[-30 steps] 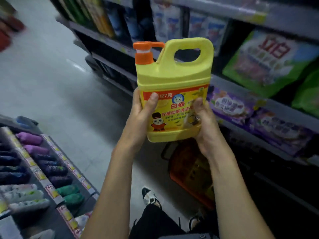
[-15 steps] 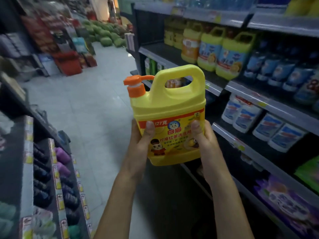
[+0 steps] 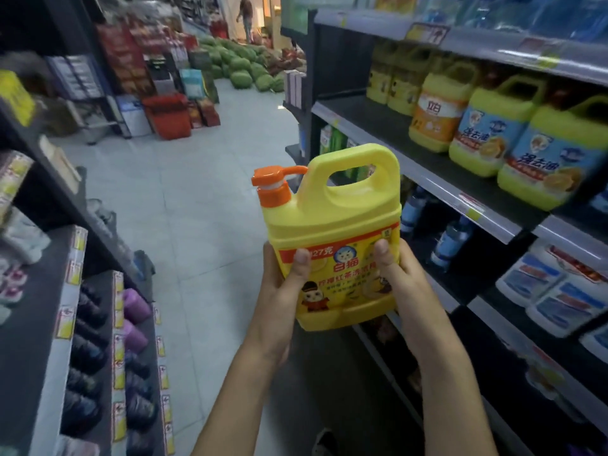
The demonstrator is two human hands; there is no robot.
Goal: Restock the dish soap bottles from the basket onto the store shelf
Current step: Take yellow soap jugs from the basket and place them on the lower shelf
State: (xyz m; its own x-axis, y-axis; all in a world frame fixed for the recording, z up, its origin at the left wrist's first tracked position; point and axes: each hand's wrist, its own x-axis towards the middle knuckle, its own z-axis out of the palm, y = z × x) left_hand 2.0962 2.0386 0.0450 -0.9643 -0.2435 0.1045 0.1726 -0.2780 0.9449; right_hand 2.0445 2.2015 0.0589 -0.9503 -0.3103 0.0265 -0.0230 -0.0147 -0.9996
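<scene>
Left hand [image 3: 279, 291] grips the left side of the dish soap bottle [image 3: 332, 222], thumb laid on the front label and fingers hidden behind it. Right hand [image 3: 408, 287] mirrors this on the right side. Both hands are therefore clamped on the lower body of the bottle, and nothing supports its base. This is judged a two-handed carry suited to a full, heavy jug: the low hold keeps it upright with the label facing the person, and leaves the moulded handle [image 3: 378, 166] and the orange pump [image 3: 273, 189] free. The bottle is in mid-air over the aisle floor [image 3: 197, 209], just left of the shelving and apart from it. To the right runs the store shelf [image 3: 378, 126]. Its nearer stretch carries stocked bottles [image 3: 493, 126] of the same jug form. Its front edge farther along is bare, with more yellow jugs [image 3: 388, 83] set back behind, and that gap is judged the likely destination. Placement is not yet done. Compared with one second ago, the grip and the thumb positions are unchanged. The view then looked down, with the basket showing beneath the bottle; the basket is now out of view, and the dish soap shelf, absent then, fills the right side. Since half a second ago that shelf has drawn nearer to the bottle.
</scene>
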